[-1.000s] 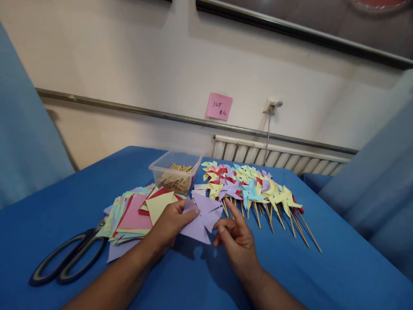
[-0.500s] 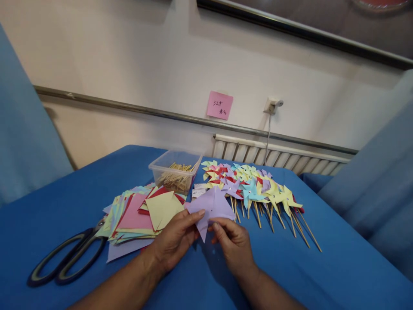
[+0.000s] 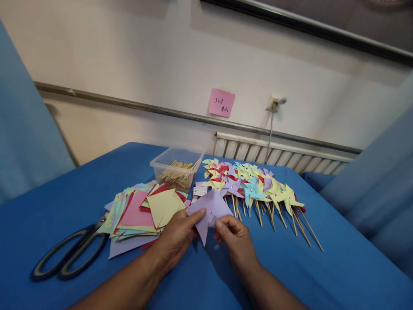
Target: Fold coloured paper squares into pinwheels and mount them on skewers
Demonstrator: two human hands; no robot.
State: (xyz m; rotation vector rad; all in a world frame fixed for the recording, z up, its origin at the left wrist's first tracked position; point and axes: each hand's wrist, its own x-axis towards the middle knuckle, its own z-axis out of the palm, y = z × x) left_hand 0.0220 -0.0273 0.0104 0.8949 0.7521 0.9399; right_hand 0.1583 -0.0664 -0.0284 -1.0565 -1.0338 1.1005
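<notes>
Both hands hold a lilac paper piece (image 3: 209, 212), cut and partly folded, just above the blue table. My left hand (image 3: 177, 237) pinches its left edge with thumb and forefinger. My right hand (image 3: 237, 241) pinches its middle from the right. Left of the hands lies a fanned stack of coloured paper squares (image 3: 142, 213), yellow and pink on top. Behind the hands lie several finished paper pinwheels on wooden sticks (image 3: 254, 187).
A clear plastic tub of wooden sticks (image 3: 176, 170) stands behind the stack. Black-handled scissors (image 3: 69, 254) lie at the left. Small white slips (image 3: 200, 189) lie by the tub. The blue cloth table (image 3: 322, 275) meets a wall with a pink note (image 3: 221, 103) and a radiator (image 3: 284, 153).
The lilac paper lay flat with spread flaps a second ago; its corners have since been folded in. My right hand, open then, now pinches its middle. Little differs from half a second ago.
</notes>
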